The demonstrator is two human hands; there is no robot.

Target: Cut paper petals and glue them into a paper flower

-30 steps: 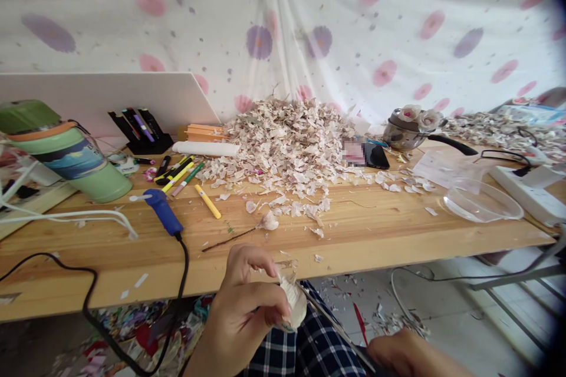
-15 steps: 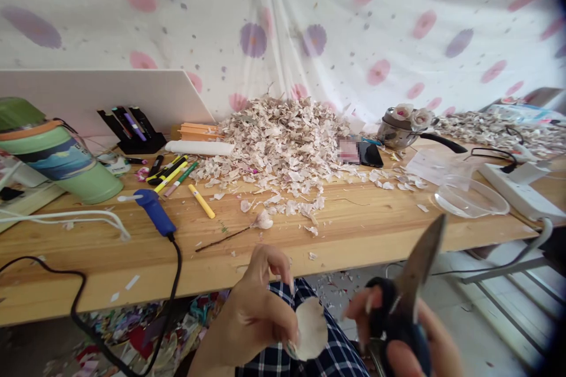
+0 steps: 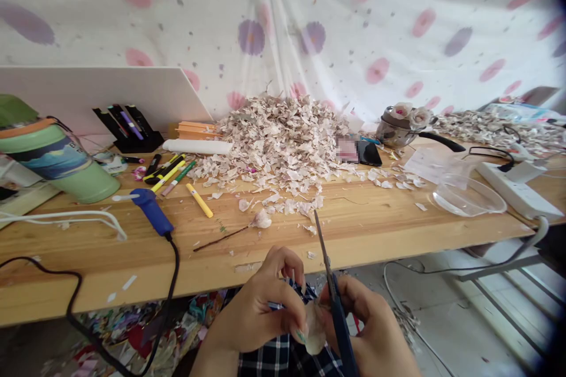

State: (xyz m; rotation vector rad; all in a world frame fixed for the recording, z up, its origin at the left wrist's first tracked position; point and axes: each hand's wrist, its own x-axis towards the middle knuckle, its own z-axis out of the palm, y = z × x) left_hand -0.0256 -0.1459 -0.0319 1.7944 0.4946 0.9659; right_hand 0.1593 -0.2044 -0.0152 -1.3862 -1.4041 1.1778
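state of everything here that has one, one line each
left hand: grip shut on pale petal piece
right hand: grip shut on scissors, blades pointing up, seen edge-on
blue glue gun: lying on table, cord attached
green tumbler: lid on, leaning
clear bowl: upright, looks empty
yellow marker: capped, lying flat
stemmed flower: lying on table
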